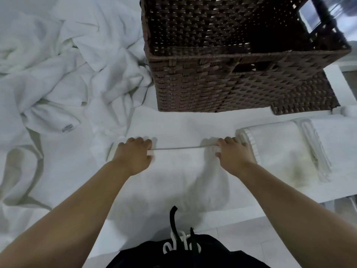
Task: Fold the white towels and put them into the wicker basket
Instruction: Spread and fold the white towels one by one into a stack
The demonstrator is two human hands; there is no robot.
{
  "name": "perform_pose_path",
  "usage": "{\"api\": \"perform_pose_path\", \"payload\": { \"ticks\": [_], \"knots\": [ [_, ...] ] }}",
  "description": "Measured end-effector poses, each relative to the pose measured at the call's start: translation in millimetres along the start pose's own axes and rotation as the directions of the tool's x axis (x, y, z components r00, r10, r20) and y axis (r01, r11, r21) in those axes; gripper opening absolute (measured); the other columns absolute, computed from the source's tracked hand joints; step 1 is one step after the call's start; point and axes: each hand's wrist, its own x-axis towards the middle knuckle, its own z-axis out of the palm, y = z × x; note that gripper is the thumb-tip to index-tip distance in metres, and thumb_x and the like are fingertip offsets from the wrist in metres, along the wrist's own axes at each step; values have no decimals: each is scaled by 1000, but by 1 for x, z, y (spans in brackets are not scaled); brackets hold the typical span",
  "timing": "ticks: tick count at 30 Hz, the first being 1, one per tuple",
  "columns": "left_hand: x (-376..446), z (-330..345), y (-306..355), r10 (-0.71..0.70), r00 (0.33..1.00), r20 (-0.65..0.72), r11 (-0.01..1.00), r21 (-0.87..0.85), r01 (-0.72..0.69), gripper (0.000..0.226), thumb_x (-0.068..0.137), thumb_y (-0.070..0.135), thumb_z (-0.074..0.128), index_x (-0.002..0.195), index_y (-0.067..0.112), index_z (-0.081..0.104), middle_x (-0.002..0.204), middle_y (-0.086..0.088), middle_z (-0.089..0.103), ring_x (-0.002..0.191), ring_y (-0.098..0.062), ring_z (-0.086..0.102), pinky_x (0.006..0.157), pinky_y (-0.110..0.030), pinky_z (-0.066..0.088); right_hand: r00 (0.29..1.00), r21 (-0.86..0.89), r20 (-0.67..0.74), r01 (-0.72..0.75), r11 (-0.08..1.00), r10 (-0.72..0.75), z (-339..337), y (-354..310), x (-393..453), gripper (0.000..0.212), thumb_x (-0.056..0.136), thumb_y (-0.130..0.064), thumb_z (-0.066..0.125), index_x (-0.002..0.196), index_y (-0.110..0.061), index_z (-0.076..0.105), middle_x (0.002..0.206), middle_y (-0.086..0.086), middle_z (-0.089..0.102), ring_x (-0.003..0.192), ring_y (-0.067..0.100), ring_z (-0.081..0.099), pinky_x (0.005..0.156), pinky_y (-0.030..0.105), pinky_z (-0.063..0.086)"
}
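Note:
A white towel [177, 171] lies spread on the table in front of me. My left hand [135, 153] grips its far edge at the left corner, and my right hand [231, 153] grips the same edge at the right corner. The edge stretches taut between them. A folded white towel [280, 149] lies just right of my right hand. The dark brown wicker basket [231, 78] stands beyond my hands; what its inside holds I cannot tell.
A heap of crumpled white towels [63, 64] covers the table's left side, reaching the basket's left wall. The table's front edge [241, 219] runs close to my body, with pale floor [289, 244] below it at the right.

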Motion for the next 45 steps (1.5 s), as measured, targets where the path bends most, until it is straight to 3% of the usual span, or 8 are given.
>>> {"api": "perform_pose_path", "payload": {
  "ticks": [4, 8, 19, 26, 29, 33, 39, 45],
  "knots": [
    [6, 6, 21, 123, 989, -85, 977, -162, -136, 52, 91, 51, 48, 136, 26, 41, 136, 1, 43, 126, -24, 37, 97, -39, 36, 992, -2, -125, 2, 1000, -2, 8, -6, -30, 46, 94, -36, 48, 135, -18, 39, 137, 5, 38, 128, 29, 32, 102, 43, 30],
    [9, 14, 46, 209, 978, 0, 964, -166, -206, 57, 93, 50, 45, 144, 27, 32, 147, 0, 34, 134, -24, 31, 105, -38, 30, 992, 121, -8, 123, 985, -123, 26, -18, -55, 46, 95, -42, 45, 135, -20, 43, 140, 2, 39, 126, 24, 41, 100, 39, 36],
    [-21, 27, 39, -17, 991, 133, 923, -379, 67, 61, 91, 46, 52, 144, 27, 31, 132, 4, 51, 119, -18, 49, 92, -33, 44, 979, 87, 63, 189, 978, -195, 35, -25, -22, 51, 102, -23, 32, 148, -38, 14, 158, -14, -12, 146, 21, -16, 114, 57, -2],
    [-34, 39, 49, -197, 978, 73, 755, -625, 198, 42, 89, 46, 57, 116, 13, 54, 93, 2, 56, 96, -24, 60, 71, -27, 38, 998, 203, -65, -3, 979, 17, 34, -24, -65, 63, 93, -50, 45, 145, -22, 22, 151, 10, 13, 138, 31, 16, 111, 43, 23],
    [-40, 46, 57, -257, 964, 63, 677, -700, 226, 48, 91, 44, 55, 128, 15, 47, 102, 3, 54, 93, -18, 53, 77, -26, 38, 994, 337, -8, -99, 936, 108, 55, -24, -99, 74, 87, -59, 49, 143, -21, 19, 144, 8, 17, 131, 30, 23, 104, 43, 29],
    [-53, 59, 74, -257, 964, 70, 672, -704, 230, 44, 94, 39, 52, 131, 16, 45, 105, 1, 56, 84, -15, 51, 70, -24, 38, 986, 395, 57, -166, 904, 156, 80, -25, -110, 69, 88, -52, 54, 138, -19, 20, 140, 8, 19, 126, 30, 28, 99, 42, 35],
    [-71, 76, 94, -209, 956, 206, 648, -703, 293, 29, 84, 36, 64, 81, 12, 48, 76, -1, 56, 64, -14, 50, 57, -24, 38, 952, 478, -33, -252, 841, 304, 78, 0, -92, 73, 90, -33, 60, 142, -10, 15, 140, 14, 27, 129, 32, 31, 101, 39, 35],
    [-80, 81, 113, -255, 947, 196, 537, -786, 307, 34, 83, 41, 67, 83, 10, 54, 77, -2, 59, 66, -13, 53, 55, -23, 38, 931, 709, 221, -358, 607, 291, 87, 16, -97, 41, 91, -31, 61, 118, -6, 43, 108, 7, 54, 98, 28, 56, 71, 30, 40]
  ]
}}
